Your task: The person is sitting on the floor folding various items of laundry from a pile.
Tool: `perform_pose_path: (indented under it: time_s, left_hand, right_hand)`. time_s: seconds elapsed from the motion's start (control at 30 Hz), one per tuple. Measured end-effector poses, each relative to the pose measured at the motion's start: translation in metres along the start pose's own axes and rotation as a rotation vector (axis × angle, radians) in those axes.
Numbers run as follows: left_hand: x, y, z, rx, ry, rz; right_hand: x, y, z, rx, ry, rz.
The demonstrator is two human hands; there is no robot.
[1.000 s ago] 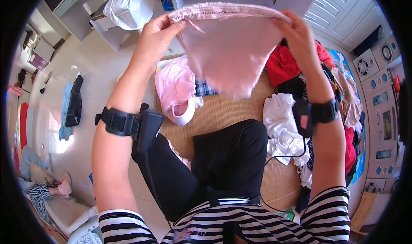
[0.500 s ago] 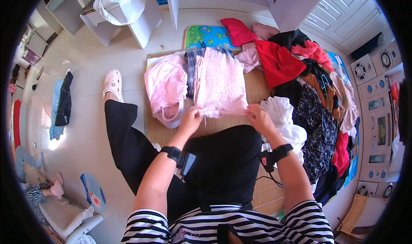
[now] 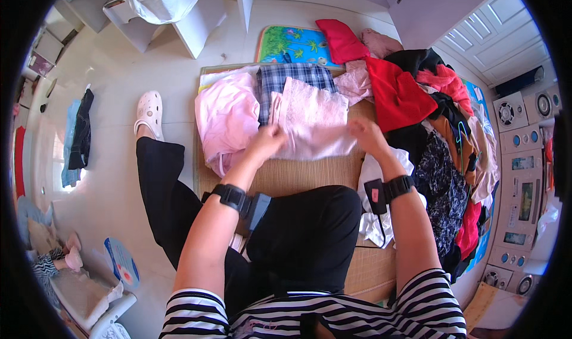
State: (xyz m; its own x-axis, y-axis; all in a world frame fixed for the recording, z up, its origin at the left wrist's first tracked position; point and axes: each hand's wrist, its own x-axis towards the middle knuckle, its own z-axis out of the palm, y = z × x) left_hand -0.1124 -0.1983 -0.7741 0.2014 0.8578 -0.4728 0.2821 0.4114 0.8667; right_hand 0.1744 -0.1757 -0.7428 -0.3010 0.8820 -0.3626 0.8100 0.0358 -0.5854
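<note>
A pale pink lace garment (image 3: 313,115) lies folded on the woven mat in front of me, its near part doubled back. My left hand (image 3: 268,142) pinches its left edge, with the fingertips a little blurred. At the opposite edge my right hand (image 3: 367,136) is closed on the fabric, also smeared by motion. Just beyond the garment, and partly under it, is a blue plaid cloth (image 3: 298,75). A smooth pink garment (image 3: 226,115) lies to the left, close to my left forearm. White cloth (image 3: 400,160) lies under my right forearm.
On the right is a large heap of clothes, with a red cloth (image 3: 396,94) and a black patterned garment (image 3: 444,184). The woven mat (image 3: 322,175) spreads beneath the folded things. A colourful play mat (image 3: 286,44) lies beyond it. Dark trousers (image 3: 81,130) lie on the left floor.
The lace garment's near part has been folded away from me, so it is shorter and more of the plaid cloth shows. Both hands have moved away from me and slightly apart.
</note>
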Motion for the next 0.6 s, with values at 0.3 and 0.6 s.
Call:
perform_pose_path:
  time_s: [0.3,0.6]
  left_hand:
    - [0.042,-0.075,0.054,0.262,0.821,0.084]
    - [0.034,-0.041,0.055,-0.549,0.803,-0.191]
  right_hand:
    - [0.045,0.054,0.083,0.603,0.331,0.602]
    - [0.024,-0.004,0.058,1.415,0.050,0.495]
